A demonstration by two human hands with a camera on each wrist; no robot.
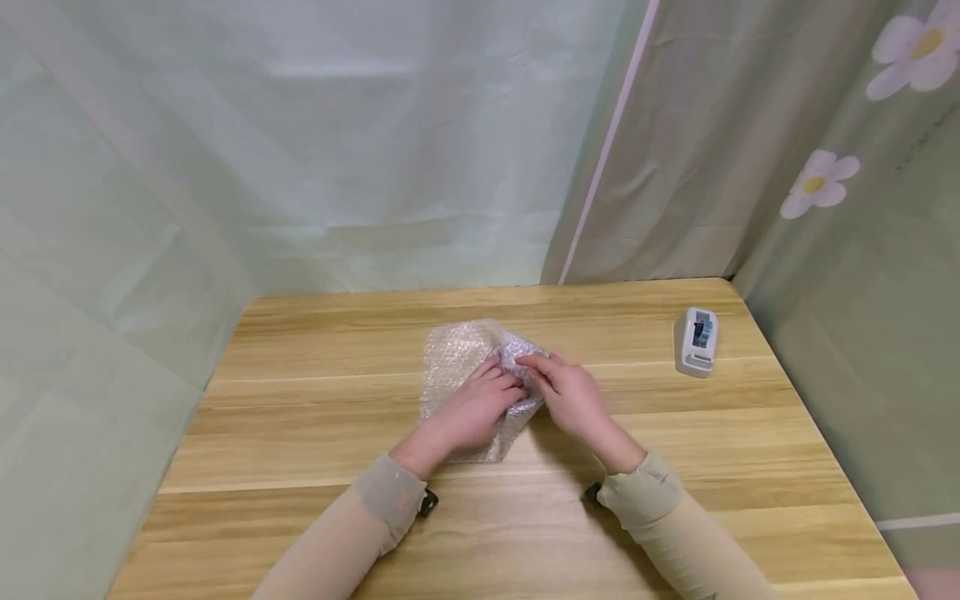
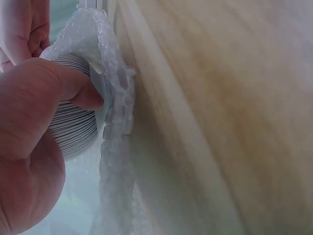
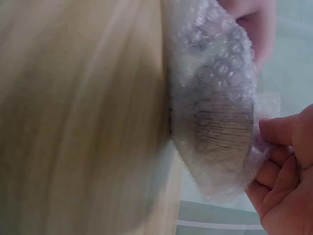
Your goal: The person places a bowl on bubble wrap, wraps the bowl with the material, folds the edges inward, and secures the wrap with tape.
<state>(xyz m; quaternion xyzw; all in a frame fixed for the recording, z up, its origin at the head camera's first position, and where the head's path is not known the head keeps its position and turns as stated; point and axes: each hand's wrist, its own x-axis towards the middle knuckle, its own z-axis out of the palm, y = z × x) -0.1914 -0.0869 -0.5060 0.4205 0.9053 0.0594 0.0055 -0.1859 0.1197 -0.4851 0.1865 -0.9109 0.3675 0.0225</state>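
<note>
- Both forearms are stretched forward from the near edge of the view and angled inward, so that the hands are brought together over a sheet of bubble wrap (image 1: 453, 354) laid on the wooden table (image 1: 315, 358).
- The left hand (image 1: 476, 408) is turned palm down, its fingers bent over the middle of the sheet; in the left wrist view its thumb is crooked and pressed to the side of a round striped object (image 2: 78, 129), which is gripped by this hand.
- The right hand (image 1: 573, 396) is held just beside the left one, reached in from the other side; a folded-over part of the bubble wrap is pinched between its thumb and fingers, as is seen in the right wrist view.
- The striped object is rested on the sheet near the middle of the table; its far side is covered by the raised wrap, through which its dark lines can be seen.
- Both wrists are left bare below pale sleeves, the left sleeve (image 1: 337, 533) and the right sleeve (image 1: 690, 542).
- A grey tape dispenser (image 1: 696, 346) is placed well apart from the hands, towards the table's far right corner.
</note>
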